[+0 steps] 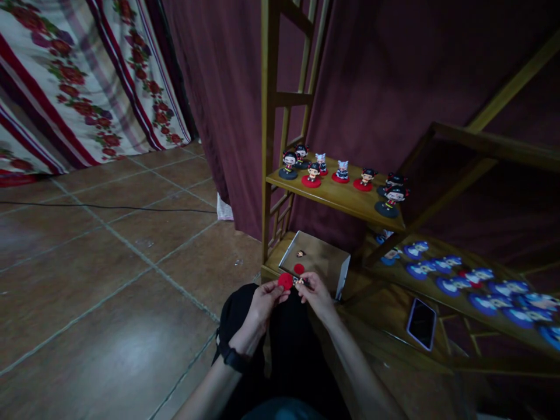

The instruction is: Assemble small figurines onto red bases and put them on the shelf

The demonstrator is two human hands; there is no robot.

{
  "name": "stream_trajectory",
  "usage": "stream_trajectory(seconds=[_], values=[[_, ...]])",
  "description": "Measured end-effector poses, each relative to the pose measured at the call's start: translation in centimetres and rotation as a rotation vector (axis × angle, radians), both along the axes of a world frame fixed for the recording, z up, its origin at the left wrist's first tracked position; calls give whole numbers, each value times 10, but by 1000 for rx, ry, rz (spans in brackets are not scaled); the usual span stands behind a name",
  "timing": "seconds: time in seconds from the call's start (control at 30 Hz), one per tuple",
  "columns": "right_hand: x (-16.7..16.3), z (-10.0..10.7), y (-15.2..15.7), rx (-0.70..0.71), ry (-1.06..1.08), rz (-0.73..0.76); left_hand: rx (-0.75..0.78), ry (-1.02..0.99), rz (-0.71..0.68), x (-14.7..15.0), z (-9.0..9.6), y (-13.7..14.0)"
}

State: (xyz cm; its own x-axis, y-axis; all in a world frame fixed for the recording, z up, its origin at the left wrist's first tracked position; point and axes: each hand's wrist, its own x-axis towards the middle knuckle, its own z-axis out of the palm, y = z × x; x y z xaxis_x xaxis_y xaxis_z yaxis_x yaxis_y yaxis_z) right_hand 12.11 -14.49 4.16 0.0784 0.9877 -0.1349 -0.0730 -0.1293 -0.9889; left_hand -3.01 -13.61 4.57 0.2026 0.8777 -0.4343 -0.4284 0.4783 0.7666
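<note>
My left hand [265, 300] pinches a round red base [285, 282] by its lower edge, its flat face turned up toward me. Close beside it, my right hand [315, 296] is closed on a small figurine [299, 281], partly hidden by the fingers. Base and figurine are very near each other; whether they touch I cannot tell. Just beyond the hands is a shallow cardboard box [324, 261]. Inside lie another red disc [298, 268] and a small dark-haired figurine piece [300, 254].
Several finished-looking figurines on red and dark bases stand on the wooden shelf [336, 195]. Lower right, blue-based figurines [452, 284] line another board, with a phone [422, 324] nearby. A shelf post [270, 134] rises beyond the box. A black cable [109, 207] crosses the tiled floor.
</note>
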Motion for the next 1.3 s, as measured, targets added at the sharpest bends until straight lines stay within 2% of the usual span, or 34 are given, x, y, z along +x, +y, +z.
stream_trajectory(seconds=[0.13, 0.4, 0.53, 0.63, 0.73, 0.97, 1.1, 1.3], values=[[-3, 1, 0, 4, -42, 5, 49, 39, -30, 2, 2, -3], [-5, 2, -4, 42, -102, -5, 97, 116, -1, 7, 8, -7], [-4, 5, -7, 95, -306, -5, 154, 156, -15, 8, 8, -6], [-3, 14, -9, 206, -505, 16, 175, 175, -14, 8, 8, -6], [-2, 25, -12, 305, -607, 73, 177, 173, -33, 6, 11, -6], [0, 37, -15, 340, -614, 174, 131, 156, -81, 0, 18, -7], [-1, 40, -16, 339, -607, 193, 159, 181, -87, -1, 19, -7], [-10, 38, -17, 283, -541, 50, 247, 226, -18, 2, 20, -8]])
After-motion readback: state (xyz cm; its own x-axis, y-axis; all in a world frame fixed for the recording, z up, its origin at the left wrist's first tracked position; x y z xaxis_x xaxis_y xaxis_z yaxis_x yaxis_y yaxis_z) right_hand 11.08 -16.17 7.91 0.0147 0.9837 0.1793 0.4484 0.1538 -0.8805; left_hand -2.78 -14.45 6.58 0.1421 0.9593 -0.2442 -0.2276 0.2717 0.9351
